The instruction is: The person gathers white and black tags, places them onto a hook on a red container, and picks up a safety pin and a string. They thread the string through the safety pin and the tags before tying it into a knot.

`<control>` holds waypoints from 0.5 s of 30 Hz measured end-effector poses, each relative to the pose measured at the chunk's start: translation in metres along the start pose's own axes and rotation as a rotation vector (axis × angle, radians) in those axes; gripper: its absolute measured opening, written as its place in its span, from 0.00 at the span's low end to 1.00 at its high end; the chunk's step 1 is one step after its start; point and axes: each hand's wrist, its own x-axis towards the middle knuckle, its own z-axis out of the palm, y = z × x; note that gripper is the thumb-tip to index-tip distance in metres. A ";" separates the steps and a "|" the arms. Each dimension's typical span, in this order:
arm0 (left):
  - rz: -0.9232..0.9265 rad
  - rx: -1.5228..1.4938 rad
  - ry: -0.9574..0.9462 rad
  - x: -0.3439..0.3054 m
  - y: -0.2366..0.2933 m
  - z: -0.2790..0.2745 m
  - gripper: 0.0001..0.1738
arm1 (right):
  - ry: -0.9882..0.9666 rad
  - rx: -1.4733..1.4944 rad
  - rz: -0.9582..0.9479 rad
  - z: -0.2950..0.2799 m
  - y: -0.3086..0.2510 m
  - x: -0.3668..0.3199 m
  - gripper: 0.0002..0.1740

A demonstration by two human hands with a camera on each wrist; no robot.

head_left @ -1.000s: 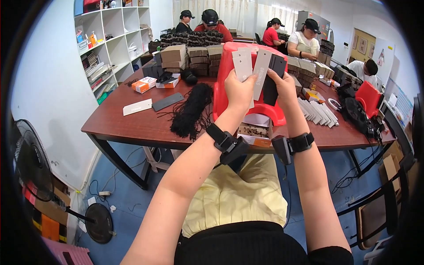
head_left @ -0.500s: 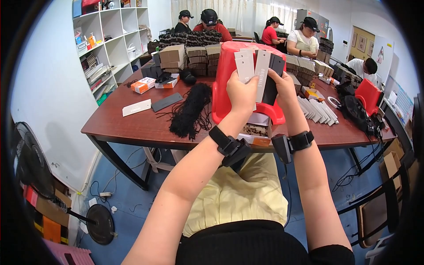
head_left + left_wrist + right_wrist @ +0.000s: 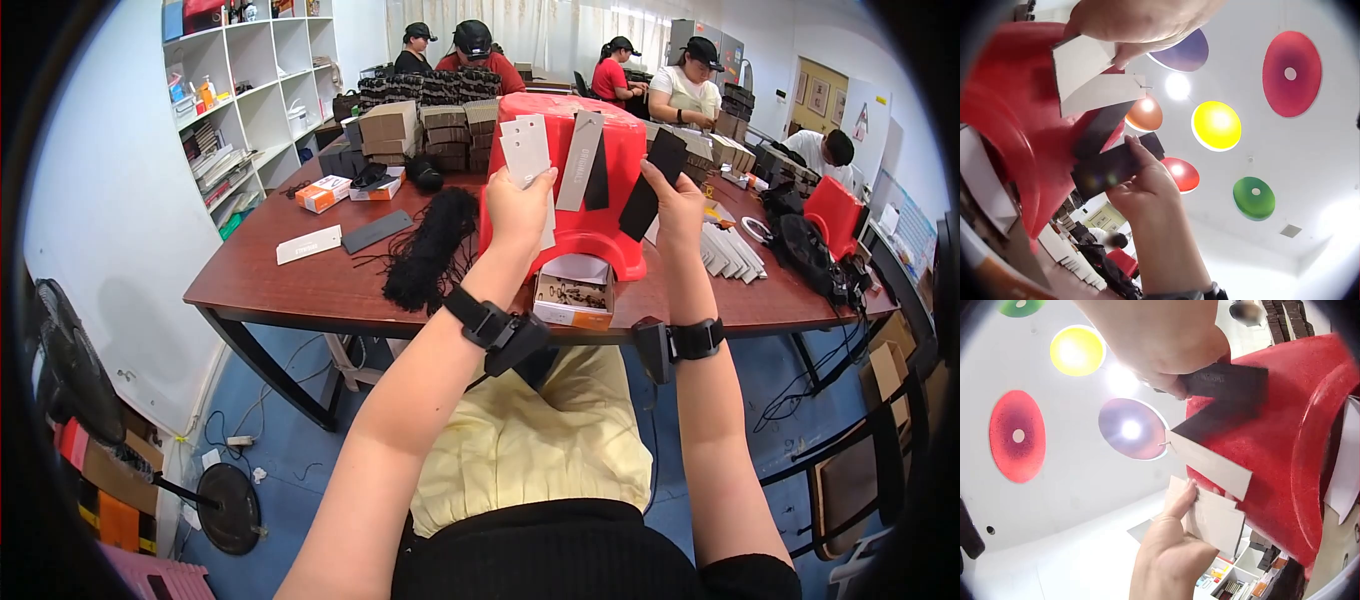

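My left hand (image 3: pixel 518 212) pinches a few white hang tags (image 3: pixel 526 150), held in front of a red plastic stool (image 3: pixel 615 135) that stands on the table. To the right, my right hand (image 3: pixel 682 208) grips black hang tags (image 3: pixel 662 170) between thumb and fingers. Between the hands, a white tag (image 3: pixel 580 165) printed ORIGINALS hangs against the stool with a black tag (image 3: pixel 598 182) partly behind it. In the right wrist view a small pin (image 3: pixel 1165 444) sticks out at that white tag's top end. Neither hand touches this pair.
Below the stool sits a box (image 3: pixel 575 300) of small brown metal pieces. A black cord bundle (image 3: pixel 432 250), a loose white tag (image 3: pixel 309 245) and a dark tag (image 3: pixel 377 231) lie leftward. White tags (image 3: pixel 735 252) fan out rightward. Stacked tags (image 3: pixel 392 128) and other people are behind.
My hands have moved apart, the left carrying white tags leftward and the right carrying black tags rightward. A white tag and a black tag now hang between them on the stool.
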 end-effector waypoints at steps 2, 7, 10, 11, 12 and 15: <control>-0.025 0.004 -0.041 0.000 0.002 -0.007 0.09 | -0.048 -0.066 0.023 0.001 -0.016 -0.005 0.09; 0.012 -0.011 -0.065 -0.003 0.014 -0.007 0.11 | -0.265 -0.107 0.064 0.015 -0.027 -0.007 0.14; 0.029 0.059 -0.104 -0.002 0.016 -0.006 0.11 | -0.315 -0.043 0.074 0.023 -0.019 -0.002 0.14; 0.029 0.060 -0.103 -0.003 0.016 -0.005 0.11 | -0.329 -0.049 0.076 0.025 -0.017 0.001 0.14; 0.040 0.027 -0.113 -0.003 0.017 -0.004 0.11 | -0.329 -0.049 0.076 0.027 -0.017 0.003 0.14; 0.028 0.025 -0.126 -0.004 0.022 -0.004 0.11 | -0.319 -0.056 0.118 0.030 -0.016 0.009 0.13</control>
